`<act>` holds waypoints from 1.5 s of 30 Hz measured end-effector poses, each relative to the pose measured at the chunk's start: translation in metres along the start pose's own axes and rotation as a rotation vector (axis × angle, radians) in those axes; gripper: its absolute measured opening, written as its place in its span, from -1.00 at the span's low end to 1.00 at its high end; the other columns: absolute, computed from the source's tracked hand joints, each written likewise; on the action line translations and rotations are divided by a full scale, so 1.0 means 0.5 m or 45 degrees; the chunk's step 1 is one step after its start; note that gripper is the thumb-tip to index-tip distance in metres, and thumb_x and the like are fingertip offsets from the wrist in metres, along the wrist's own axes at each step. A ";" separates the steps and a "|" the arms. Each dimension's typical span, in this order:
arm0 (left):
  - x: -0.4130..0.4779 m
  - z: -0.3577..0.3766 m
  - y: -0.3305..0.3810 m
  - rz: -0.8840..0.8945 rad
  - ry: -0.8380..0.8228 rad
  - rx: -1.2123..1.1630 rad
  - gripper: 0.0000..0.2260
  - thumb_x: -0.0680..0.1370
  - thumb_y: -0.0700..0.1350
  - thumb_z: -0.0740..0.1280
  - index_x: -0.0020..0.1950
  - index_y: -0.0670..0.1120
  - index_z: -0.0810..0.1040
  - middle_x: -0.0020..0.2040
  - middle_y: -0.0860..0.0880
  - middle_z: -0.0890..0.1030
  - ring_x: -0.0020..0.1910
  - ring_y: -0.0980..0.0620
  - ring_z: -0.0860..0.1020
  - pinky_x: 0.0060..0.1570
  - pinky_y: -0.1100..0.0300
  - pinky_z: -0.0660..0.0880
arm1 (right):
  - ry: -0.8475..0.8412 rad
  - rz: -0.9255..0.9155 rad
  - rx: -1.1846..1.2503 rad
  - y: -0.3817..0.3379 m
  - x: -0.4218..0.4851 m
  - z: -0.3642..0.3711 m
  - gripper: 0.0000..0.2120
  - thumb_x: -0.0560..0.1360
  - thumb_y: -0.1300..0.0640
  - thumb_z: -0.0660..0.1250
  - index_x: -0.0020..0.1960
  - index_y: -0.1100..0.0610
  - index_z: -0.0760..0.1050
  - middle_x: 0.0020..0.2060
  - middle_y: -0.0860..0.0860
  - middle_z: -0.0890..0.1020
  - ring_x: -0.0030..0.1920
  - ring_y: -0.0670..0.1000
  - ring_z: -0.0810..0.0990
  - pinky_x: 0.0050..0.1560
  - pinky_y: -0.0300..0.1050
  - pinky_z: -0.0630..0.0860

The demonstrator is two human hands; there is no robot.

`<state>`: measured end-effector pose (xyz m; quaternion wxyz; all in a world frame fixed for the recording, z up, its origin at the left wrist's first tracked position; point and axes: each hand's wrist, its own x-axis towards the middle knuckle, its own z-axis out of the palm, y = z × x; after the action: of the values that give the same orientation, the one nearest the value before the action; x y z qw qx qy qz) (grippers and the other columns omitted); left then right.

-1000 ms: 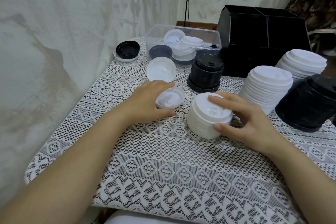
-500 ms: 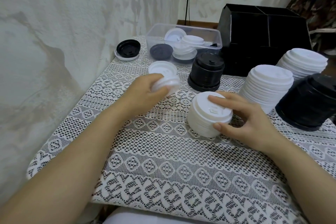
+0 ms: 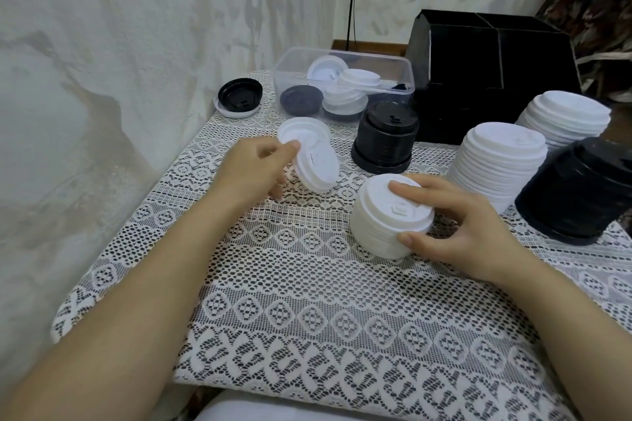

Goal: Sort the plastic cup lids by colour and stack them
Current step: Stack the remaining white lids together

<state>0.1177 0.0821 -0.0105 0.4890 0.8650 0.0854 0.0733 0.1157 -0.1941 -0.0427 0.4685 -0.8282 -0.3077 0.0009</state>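
My left hand pinches a single white lid, tilted and lifted off the lace cloth. Behind it a second white lid lies flat on the table. My right hand holds a short stack of white lids, with the thumb on its near side and the fingers over its top. A small black stack stands behind that. On the right are two tall white stacks and a large black stack.
A clear plastic tub at the back holds several mixed white and black lids. A black lid nested in a white one lies at the back left. A black box stands behind the stacks. A wall runs along the left.
My left hand picked the white lid up off the cloth and tilted it, moving it slightly away from me. My right hand stayed on the short white stack.
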 end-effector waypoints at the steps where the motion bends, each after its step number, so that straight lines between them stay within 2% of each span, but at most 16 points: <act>1: -0.001 -0.004 -0.002 0.026 0.082 0.155 -0.61 0.59 0.12 0.25 -0.16 -0.17 0.62 -0.38 -0.13 0.61 -0.42 -0.05 0.60 -0.25 0.11 0.51 | 0.005 -0.002 0.003 0.001 0.000 0.000 -0.45 0.23 -0.22 0.44 0.22 -0.33 0.49 0.24 -0.40 0.46 0.30 -0.30 0.42 0.34 -0.38 0.30; 4: 0.000 -0.010 -0.005 0.030 0.272 0.461 -0.47 0.60 0.17 0.18 -0.26 -0.25 0.61 -0.39 -0.21 0.61 -0.34 -0.20 0.60 -0.17 0.00 0.54 | 0.008 -0.005 0.002 0.001 0.000 0.000 -0.47 0.23 -0.22 0.44 0.20 -0.36 0.51 0.24 -0.34 0.50 0.30 -0.28 0.43 0.36 -0.33 0.31; 6: 0.006 -0.010 -0.010 0.073 0.336 0.505 -0.55 0.60 0.11 0.18 -0.21 -0.22 0.58 -0.29 -0.19 0.62 -0.25 -0.20 0.59 -0.20 -0.01 0.52 | -0.004 -0.009 0.010 0.001 0.000 -0.001 -0.48 0.24 -0.21 0.45 0.21 -0.32 0.52 0.25 -0.30 0.50 0.32 -0.25 0.43 0.37 -0.30 0.31; 9: 0.010 -0.004 -0.009 0.123 0.150 0.373 -0.80 0.61 -0.04 0.21 0.14 -0.04 0.56 -0.02 0.04 0.57 -0.08 0.01 0.54 -0.14 0.14 0.39 | -0.029 -0.010 0.009 0.002 0.001 -0.004 -0.45 0.24 -0.22 0.45 0.23 -0.36 0.47 0.25 -0.34 0.49 0.33 -0.24 0.42 0.37 -0.30 0.30; 11: 0.011 0.002 -0.012 0.138 -0.033 0.300 -0.71 0.62 -0.11 0.20 0.34 0.00 0.48 0.11 0.06 0.52 0.03 0.08 0.50 -0.03 0.19 0.35 | -0.033 -0.008 -0.001 0.003 0.003 -0.004 -0.43 0.24 -0.23 0.45 0.24 -0.38 0.44 0.26 -0.35 0.47 0.33 -0.23 0.42 0.38 -0.29 0.30; 13: 0.012 0.005 -0.014 0.133 -0.069 0.233 -0.68 0.62 -0.13 0.18 0.38 0.02 0.46 0.12 0.07 0.54 0.06 0.08 0.51 0.01 0.19 0.38 | -0.026 -0.011 0.001 0.003 0.003 -0.003 -0.43 0.24 -0.23 0.45 0.24 -0.38 0.44 0.26 -0.34 0.48 0.33 -0.23 0.42 0.37 -0.31 0.30; 15: 0.011 0.006 -0.017 0.120 -0.020 0.190 -0.71 0.61 -0.11 0.18 0.30 0.03 0.52 -0.04 0.05 0.65 -0.06 0.06 0.59 0.00 0.11 0.50 | -0.012 -0.026 0.015 0.003 0.002 -0.002 -0.46 0.24 -0.21 0.46 0.22 -0.36 0.48 0.25 -0.33 0.50 0.32 -0.22 0.44 0.35 -0.34 0.31; 17: 0.009 0.005 -0.016 0.125 0.060 0.274 -0.77 0.60 -0.06 0.18 0.14 0.00 0.60 -0.31 0.00 0.66 -0.32 0.09 0.59 -0.17 0.11 0.54 | -0.002 -0.026 0.025 0.005 0.001 -0.002 -0.48 0.24 -0.21 0.46 0.20 -0.33 0.52 0.24 -0.34 0.50 0.31 -0.23 0.44 0.32 -0.38 0.30; 19: 0.011 0.000 -0.016 0.169 0.115 0.334 -0.81 0.58 -0.04 0.23 0.05 -0.02 0.61 -0.32 -0.01 0.65 -0.42 0.14 0.52 -0.28 0.19 0.43 | -0.002 -0.022 0.020 0.004 0.002 -0.002 -0.48 0.24 -0.21 0.46 0.20 -0.31 0.52 0.24 -0.34 0.49 0.31 -0.24 0.44 0.30 -0.41 0.29; 21: 0.009 -0.011 -0.015 0.230 -0.139 0.148 -0.75 0.52 -0.05 0.33 0.20 0.08 0.55 -0.01 0.06 0.65 -0.11 0.21 0.57 -0.08 0.19 0.43 | -0.004 -0.014 0.010 0.004 0.002 -0.003 -0.47 0.23 -0.22 0.45 0.20 -0.34 0.51 0.23 -0.35 0.49 0.30 -0.27 0.44 0.30 -0.43 0.28; 23: 0.007 -0.016 -0.017 0.249 -0.571 0.115 -0.44 0.44 -0.11 0.41 0.39 0.21 0.37 0.34 0.20 0.45 0.28 0.28 0.40 0.18 0.31 0.30 | -0.004 -0.006 0.006 0.004 0.001 -0.003 -0.46 0.23 -0.22 0.44 0.21 -0.33 0.51 0.23 -0.33 0.50 0.30 -0.28 0.43 0.29 -0.45 0.27; 25: 0.004 -0.007 -0.022 0.282 -0.776 0.344 -0.25 0.42 -0.21 0.45 0.48 0.25 0.21 0.43 0.27 0.28 0.37 0.29 0.28 0.20 0.41 0.22 | 0.000 -0.007 -0.001 0.003 0.001 -0.003 -0.46 0.24 -0.21 0.44 0.22 -0.29 0.49 0.26 -0.30 0.48 0.30 -0.29 0.42 0.29 -0.45 0.27; 29: 0.007 0.006 -0.026 0.338 -0.671 0.468 -0.23 0.38 -0.18 0.50 0.49 0.17 0.23 0.34 0.27 0.33 0.29 0.27 0.33 0.06 0.61 0.20 | 0.007 -0.018 -0.019 0.003 -0.003 0.000 -0.46 0.25 -0.21 0.43 0.23 -0.27 0.48 0.26 -0.34 0.46 0.30 -0.33 0.40 0.26 -0.51 0.24; 34: -0.001 0.000 -0.015 0.395 -0.462 0.210 -0.32 0.32 -0.08 0.50 0.38 0.18 0.31 0.28 0.19 0.45 0.27 0.20 0.44 0.31 0.22 0.39 | -0.036 0.023 -0.020 0.007 -0.003 -0.003 -0.28 0.20 -0.45 0.41 0.33 -0.41 0.35 0.34 -0.40 0.38 0.41 -0.29 0.29 0.35 -0.43 0.20; 40: -0.023 0.006 0.007 0.651 -0.332 0.006 -0.38 0.29 0.13 0.45 0.33 0.21 0.35 0.33 0.18 0.43 0.32 0.19 0.42 0.34 0.24 0.36 | 0.148 -0.030 0.101 -0.011 0.007 -0.007 -0.14 0.28 -0.50 0.33 0.49 -0.26 0.18 0.47 -0.21 0.32 0.44 -0.23 0.29 0.42 -0.12 0.23; 45: -0.046 0.033 0.027 0.769 -0.331 -0.056 -0.34 0.31 0.10 0.50 0.34 0.17 0.32 0.30 0.09 0.49 0.29 0.12 0.47 0.33 0.14 0.40 | 0.124 -0.154 -0.005 -0.031 0.024 0.006 -0.25 0.33 -0.37 0.39 0.45 -0.27 0.21 0.42 -0.29 0.34 0.44 -0.24 0.28 0.39 -0.35 0.24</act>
<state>0.0996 0.0565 -0.0084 0.4706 0.8426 -0.2395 0.1059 0.1168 -0.1797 -0.0291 0.4806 -0.8079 -0.3341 -0.0683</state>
